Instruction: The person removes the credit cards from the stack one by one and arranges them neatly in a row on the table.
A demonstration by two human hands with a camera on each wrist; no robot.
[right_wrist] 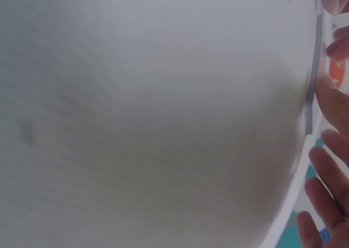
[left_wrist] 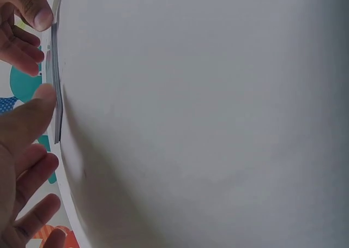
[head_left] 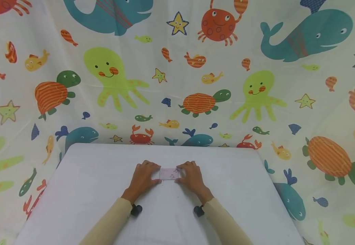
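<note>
A small, thin rectangle [head_left: 169, 174] with a pale pink, flower-like pattern lies at the middle of the white table, between both hands. Its edge [left_wrist: 56, 84] looks grey and layered in the left wrist view; it might be a stack or a case. My left hand [head_left: 143, 177] holds its left end, thumb at the near corner and index finger at the far one. At the right end, my right hand [head_left: 192, 177] grips in the same way. The right wrist view catches the grey edge [right_wrist: 313, 79] beside the right thumb [right_wrist: 326, 92].
The white tabletop [head_left: 104, 177] stretches around the hands, its far edge close to a hanging curtain [head_left: 177, 102] printed with sea animals. A dark wrist camera [head_left: 136, 210] sits on the left wrist and another camera [head_left: 199, 211] on the right.
</note>
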